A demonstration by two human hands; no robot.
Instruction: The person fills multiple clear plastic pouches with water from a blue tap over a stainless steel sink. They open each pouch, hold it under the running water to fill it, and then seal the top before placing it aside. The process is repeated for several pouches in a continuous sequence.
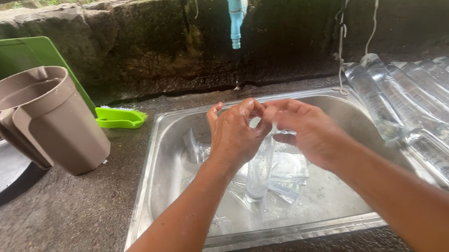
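Head view: a stainless steel sink (170, 154) lies under both hands, catching drips. Clear plastic bottles (426, 108) lean draining to the right. Left hand (234, 134) and right hand (308, 132) pinch a narrow clear water-filled plastic bag (260, 170) upright by its mouth, fingers (249, 109) closed tight.

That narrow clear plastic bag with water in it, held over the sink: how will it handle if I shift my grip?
The clear plastic bag is thin film, so probably floppy; only the water seems to keep it upright. It looks wet, as do the left hand and right hand pinching its top, so likely slippery. Released, it would probably slump into the steel sink.
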